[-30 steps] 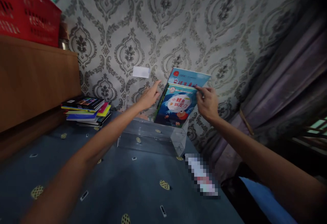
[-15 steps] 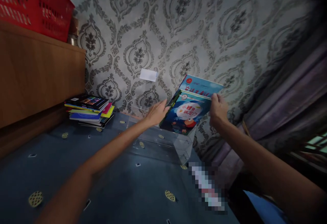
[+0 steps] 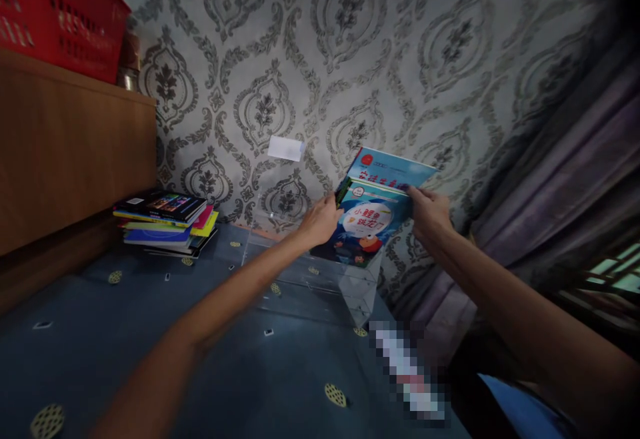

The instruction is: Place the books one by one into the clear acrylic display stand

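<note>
A thin blue picture book point(image 3: 370, 222) with a round white title panel leans at the right end of a clear plastic stand point(image 3: 300, 299). Behind it, a light blue book point(image 3: 393, 167) with red lettering sticks up higher. My left hand point(image 3: 323, 217) grips the left edge of the books, fingers curled over the spines. At the opposite side, my right hand point(image 3: 429, 212) pinches the upper right edge, thumb towards the front. How many books sit between the two covers cannot be made out.
Several stacked books point(image 3: 167, 222) lie on the dark blue patterned cloth point(image 3: 225, 385) at the left, beside a wooden cabinet point(image 3: 75, 152) with a red basket point(image 3: 65, 19) on top. A white label point(image 3: 285, 148) shows above the stand. Grey curtains point(image 3: 540, 192) hang at the right.
My left hand has shifted right and closed further over the books' left edge. My right hand's fingers have moved slightly inward on the right edge. The camera view has turned a little.
</note>
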Demonstrator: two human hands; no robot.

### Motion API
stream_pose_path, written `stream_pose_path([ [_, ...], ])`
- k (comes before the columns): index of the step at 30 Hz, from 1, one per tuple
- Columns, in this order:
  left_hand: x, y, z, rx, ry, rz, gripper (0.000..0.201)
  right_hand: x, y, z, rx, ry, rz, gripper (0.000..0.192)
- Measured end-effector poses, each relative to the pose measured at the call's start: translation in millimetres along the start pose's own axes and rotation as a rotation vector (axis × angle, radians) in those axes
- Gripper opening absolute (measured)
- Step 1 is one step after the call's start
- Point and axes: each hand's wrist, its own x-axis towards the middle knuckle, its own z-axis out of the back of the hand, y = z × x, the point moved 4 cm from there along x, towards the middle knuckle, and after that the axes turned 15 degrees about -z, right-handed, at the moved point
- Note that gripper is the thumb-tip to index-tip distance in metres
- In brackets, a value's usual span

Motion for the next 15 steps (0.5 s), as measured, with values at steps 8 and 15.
stream_pose_path([
  [8,0.1,-3.1,-0.2,0.065,-0.007,0.042,0.035,-9.1,4.8,3.6,0.145,0.056,-0.207,0.011],
  [15,-1.6,-13.6,6.6,0.083,0.032,0.036,0.04,-11.6,7.0,2.9,0.163,0.073,-0.216,0.01],
])
